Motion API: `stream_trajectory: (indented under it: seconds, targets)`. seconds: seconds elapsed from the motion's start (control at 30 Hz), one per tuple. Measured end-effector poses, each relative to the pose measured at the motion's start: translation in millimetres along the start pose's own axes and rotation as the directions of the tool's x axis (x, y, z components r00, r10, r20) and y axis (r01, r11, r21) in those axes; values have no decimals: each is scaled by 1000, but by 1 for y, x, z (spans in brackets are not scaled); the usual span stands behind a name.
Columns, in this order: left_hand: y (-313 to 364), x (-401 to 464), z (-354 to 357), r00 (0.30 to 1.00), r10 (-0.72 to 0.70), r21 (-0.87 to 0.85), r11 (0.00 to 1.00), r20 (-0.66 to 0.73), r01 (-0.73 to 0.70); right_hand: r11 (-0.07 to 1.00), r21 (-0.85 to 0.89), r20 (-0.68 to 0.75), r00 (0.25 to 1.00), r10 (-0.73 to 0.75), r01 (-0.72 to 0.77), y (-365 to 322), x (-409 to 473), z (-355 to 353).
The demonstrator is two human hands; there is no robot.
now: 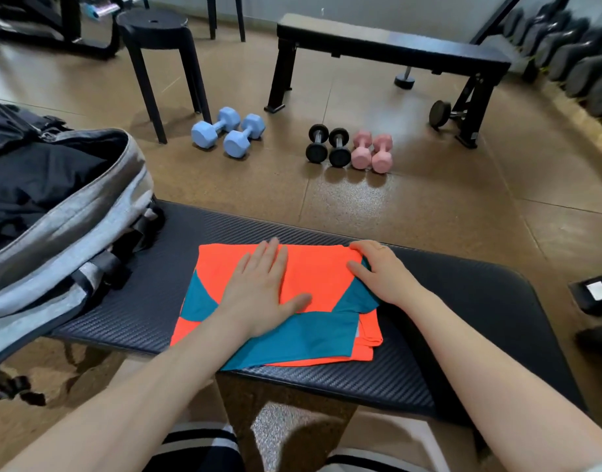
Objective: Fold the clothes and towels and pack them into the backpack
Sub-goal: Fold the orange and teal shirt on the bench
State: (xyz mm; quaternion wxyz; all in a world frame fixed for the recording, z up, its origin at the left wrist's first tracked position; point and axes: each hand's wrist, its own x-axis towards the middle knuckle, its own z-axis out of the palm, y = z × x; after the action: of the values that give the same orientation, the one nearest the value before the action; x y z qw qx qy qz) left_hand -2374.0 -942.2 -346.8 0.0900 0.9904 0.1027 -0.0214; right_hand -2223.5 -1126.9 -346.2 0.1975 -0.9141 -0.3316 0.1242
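Item: orange and teal garment (313, 277), folded to a rough rectangle, lying flat near the middle of the dark padded worktop (446, 335). Thin knit, soft and limp by the look of it; light, no stiffness of its own, likely to slump or unfold if lifted by one edge. Layers offset at the near right corner, where a teal panel and orange hem stick out past the top fold. Left hand (262, 287): fingers straight and together, palm pressed flat on the middle of the fold. Right hand (381, 270): fingers curled over the far right corner, thumb against the top layer, pinching the cloth there. Grey backpack (88, 212): on the left end of the worktop, just beside the garment but not touching it, mouth unzipped and gaping, dark fabric already inside. Judged step: smoothing or squaring the fold before packing. Suggested hold for transfer: both hands slid under opposite short sides, or one palm beneath and one on top, so the stack keeps its shape; slippery sports fabric may let layers slide apart. Surroundings: blue dumbbells (228, 131), black dumbbells (328, 144) and pink dumbbells (372, 149) on the floor beyond, black stool (156, 25), second bench (391, 46).
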Motion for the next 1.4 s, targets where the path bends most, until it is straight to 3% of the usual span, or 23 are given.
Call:
stream_trajectory:
  seconds: [0.13, 0.33, 0.5, 0.6, 0.67, 0.73, 0.8, 0.83, 0.9, 0.97, 1.0, 1.07, 1.1, 1.13, 1.2, 1.27, 1.33, 1.4]
  targets:
    - [11, 0, 7, 982, 191, 56, 980, 13, -191, 998, -4, 27, 998, 58, -58, -3, 5, -5]
    - [10, -2, 19, 991, 128, 66, 989, 28, -129, 981, 58, -13, 983, 184, -183, -5, 1, -7]
    - [8, 1, 21, 993, 121, 84, 989, 16, -122, 910, 362, 64, 979, 194, -204, -27, -13, -19]
    - [9, 8, 17, 988, 148, -3, 989, 54, -148, 860, 471, 62, 980, 189, -196, -57, -11, -32]
    - [-1, 10, 5, 978, 198, -217, 959, 62, -180, 875, 453, 35, 984, 176, -172, -81, -1, -39]
    - [-18, 3, -6, 995, 72, -343, 935, -75, -93, 917, 368, 10, 987, 162, -155, -111, 12, -41]
    - [-41, -8, -13, 963, -164, -254, 961, -215, 107, 975, 180, -18, 991, 133, -128, -142, 24, -35]
    - [-52, -14, -14, 952, -237, -226, 955, -195, 191, 989, 96, -23, 993, 113, -110, -157, 28, -29]
    - [-71, -22, -8, 958, -260, -329, 921, -120, 209, 997, 9, -29, 996, 83, -82, -183, 32, -11]
    - [-85, -23, -3, 942, -294, -570, 808, -164, 153, 999, 9, -34, 998, 50, -50, -202, 35, 10]
    - [-89, -25, -6, 915, -376, -720, 675, -149, 160, 999, 27, -18, 1000, 21, -20, -209, 36, 22]
    - [-96, -29, -12, 877, -480, -946, 296, -29, 131, 991, 91, 102, 989, -103, 93, -218, 36, 40]
    - [-99, -31, -13, 864, -502, -977, 167, 28, 129, 975, 141, 179, 964, -196, 172, -219, 34, 45]
    - [-101, -31, -15, 870, -489, -980, 139, 58, 143, 947, 215, 213, 935, -285, 239, -215, 30, 47]
    - [-104, -31, -15, 903, -428, -894, 393, 30, 216, 889, 361, 131, 928, -348, 283, -196, 22, 40]
    - [-100, -30, -12, 930, -367, -721, 653, -32, 233, 877, 381, -84, 956, -282, 292, -166, 13, 32]
    - [-94, -30, -7, 940, -328, -632, 749, -91, 200, 923, 292, -192, 961, -199, 249, -140, 6, 29]
    - [-93, -32, -3, 932, -335, -658, 735, -141, 165, 943, 186, -152, 956, -252, 278, -133, 4, 30]
